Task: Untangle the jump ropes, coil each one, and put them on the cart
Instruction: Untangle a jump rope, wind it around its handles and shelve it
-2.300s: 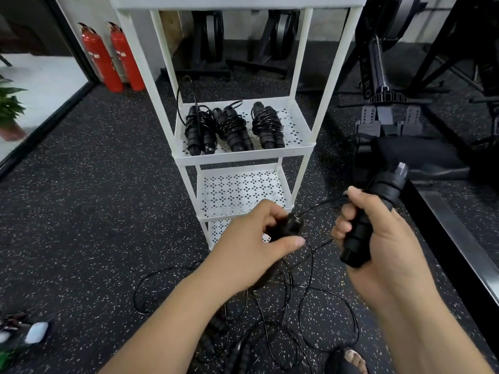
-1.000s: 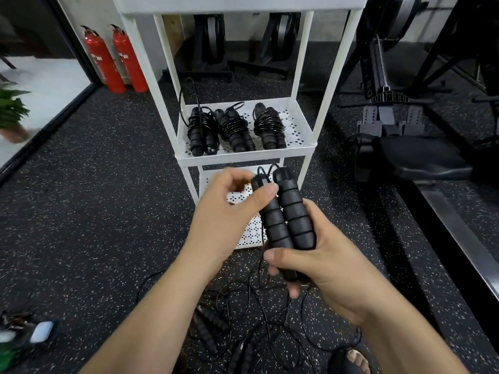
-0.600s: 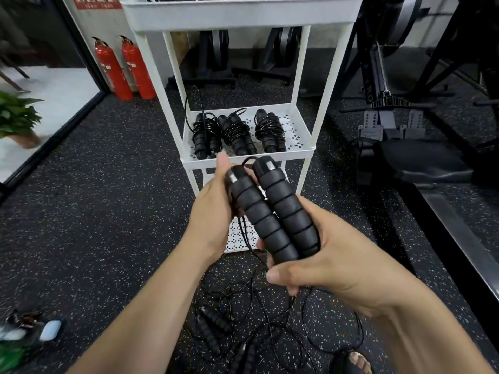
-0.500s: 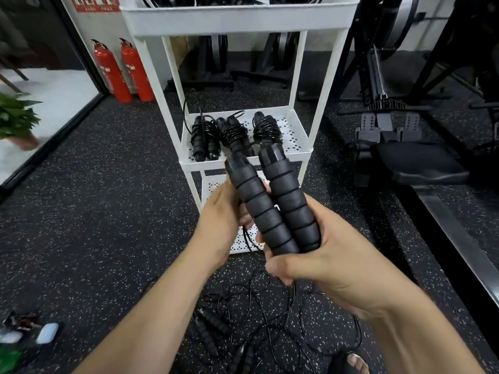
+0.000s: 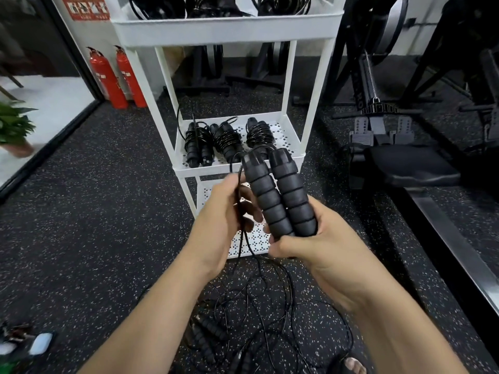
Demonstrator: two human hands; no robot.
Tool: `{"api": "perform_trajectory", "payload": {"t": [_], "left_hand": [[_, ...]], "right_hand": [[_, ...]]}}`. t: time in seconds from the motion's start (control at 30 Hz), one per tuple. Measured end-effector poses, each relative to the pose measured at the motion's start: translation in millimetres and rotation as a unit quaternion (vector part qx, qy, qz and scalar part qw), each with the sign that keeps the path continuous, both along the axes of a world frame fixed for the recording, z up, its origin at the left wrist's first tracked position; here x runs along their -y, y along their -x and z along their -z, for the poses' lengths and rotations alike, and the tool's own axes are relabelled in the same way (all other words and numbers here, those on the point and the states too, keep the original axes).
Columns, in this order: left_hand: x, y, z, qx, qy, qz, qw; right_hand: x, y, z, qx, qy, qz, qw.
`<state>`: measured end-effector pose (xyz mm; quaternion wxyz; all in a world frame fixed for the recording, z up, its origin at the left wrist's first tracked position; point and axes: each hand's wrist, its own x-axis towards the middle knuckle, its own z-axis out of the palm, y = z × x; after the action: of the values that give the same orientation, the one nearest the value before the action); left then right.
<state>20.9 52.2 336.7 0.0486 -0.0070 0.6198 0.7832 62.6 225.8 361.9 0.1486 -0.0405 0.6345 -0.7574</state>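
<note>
Nearest, at six o'clock by the person's foot [image 5: 351, 365], the tangle of loose ropes [image 5: 259, 317] lies on the speckled floor. A few spare handles [image 5: 208, 336] sit in it toward seven.

Above that, the right hand [image 5: 324, 249] is clamped round the lower ends of the paired handles [image 5: 280, 195], which are side by side and tilted toward eleven. The left hand [image 5: 218, 225], just beside them at nine o'clock, has its fingers curled round the cord [image 5: 237, 184]. The cord leaves the handle tops, passes through that grip and drops into the tangle.

This looks like the start of coiling this rope. To do it well:
- Hold the handles flush and firm.
- Let the cord slide through the left fingers, so kinks and crossings show before they reach the wrap.
- Lift gently if it snags below.
- Wind snug, even turns.

Farthest, at twelve, the cart [image 5: 229, 31] carries three coiled ropes [image 5: 226, 141] on its middle shelf. The finished coil would sit well alongside them.
</note>
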Motion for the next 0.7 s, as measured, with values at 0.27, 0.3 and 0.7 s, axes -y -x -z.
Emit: {"api": "perform_trajectory", "payload": {"t": [0.27,0.3,0.7], "left_hand": [[17.2,4.9,3.2,0.008,-0.077,-0.028,0.997],[17.5,4.4,3.9,0.008,-0.074,-0.024,0.997],[15.9,2.9,4.3,-0.033,0.003,-0.022,0.999]], "right_hand": [[3.9,-5.2,5.4,0.067,0.021,-0.068,0.995],[3.9,-5.0,5.4,0.077,0.033,-0.067,0.994],[12.2,-4.1,-2.7,0.073,0.053,-0.034,0.995]]}}
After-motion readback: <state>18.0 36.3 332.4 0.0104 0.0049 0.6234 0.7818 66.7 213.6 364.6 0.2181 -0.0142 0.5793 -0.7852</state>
